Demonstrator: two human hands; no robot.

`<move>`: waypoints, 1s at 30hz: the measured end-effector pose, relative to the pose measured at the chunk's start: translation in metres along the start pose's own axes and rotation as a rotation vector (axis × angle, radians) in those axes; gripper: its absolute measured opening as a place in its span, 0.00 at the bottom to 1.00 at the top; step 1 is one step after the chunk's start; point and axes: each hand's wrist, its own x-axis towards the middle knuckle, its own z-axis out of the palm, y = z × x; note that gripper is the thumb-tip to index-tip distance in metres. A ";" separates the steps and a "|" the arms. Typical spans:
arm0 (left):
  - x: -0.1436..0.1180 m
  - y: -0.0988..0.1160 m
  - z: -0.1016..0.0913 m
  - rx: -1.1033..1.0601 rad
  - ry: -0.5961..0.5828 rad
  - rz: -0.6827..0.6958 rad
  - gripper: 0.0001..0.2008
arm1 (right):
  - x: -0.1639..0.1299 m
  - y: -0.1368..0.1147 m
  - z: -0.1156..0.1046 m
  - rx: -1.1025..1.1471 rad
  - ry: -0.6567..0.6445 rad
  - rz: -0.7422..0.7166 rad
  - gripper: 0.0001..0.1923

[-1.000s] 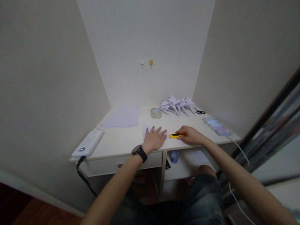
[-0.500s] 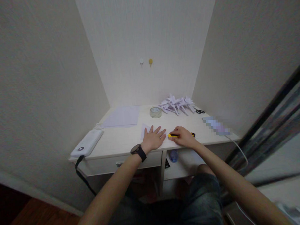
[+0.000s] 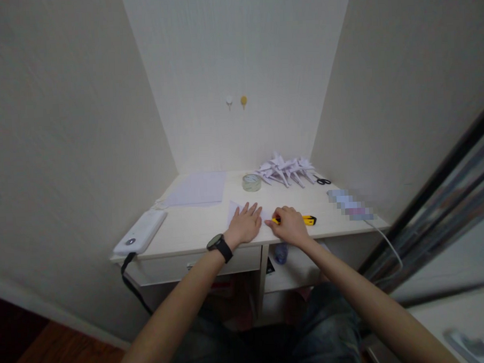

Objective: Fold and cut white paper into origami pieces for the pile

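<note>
My left hand, a dark watch on its wrist, lies flat on a piece of white paper near the desk's front edge. Its fingers are stretched out, pointing away from me. Just to its right, my right hand is closed around a yellow and black utility knife. The knife's back end sticks out to the right of the hand, and its front end points left, towards the paper. My fingers partly cover that front end, and the blade is too small to make out.
On the white desk are a stack of paper, a tape roll, a pile of folded paper pieces and black-handled scissors. A white device sits at the left, a blurred-out phone at the right. Walls enclose three sides.
The fingers of my left hand have drawn closer together. My right hand has shifted slightly left, and more of the knife's back end shows.
</note>
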 end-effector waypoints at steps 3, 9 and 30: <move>-0.006 -0.019 -0.002 0.010 -0.002 -0.037 0.28 | 0.001 0.002 0.001 0.004 0.001 -0.010 0.15; -0.015 -0.044 -0.003 0.003 -0.065 -0.101 0.31 | 0.001 0.006 0.004 0.013 0.018 -0.051 0.16; -0.018 -0.040 -0.006 -0.021 -0.092 -0.084 0.32 | 0.020 0.051 0.003 0.378 -0.068 -0.507 0.11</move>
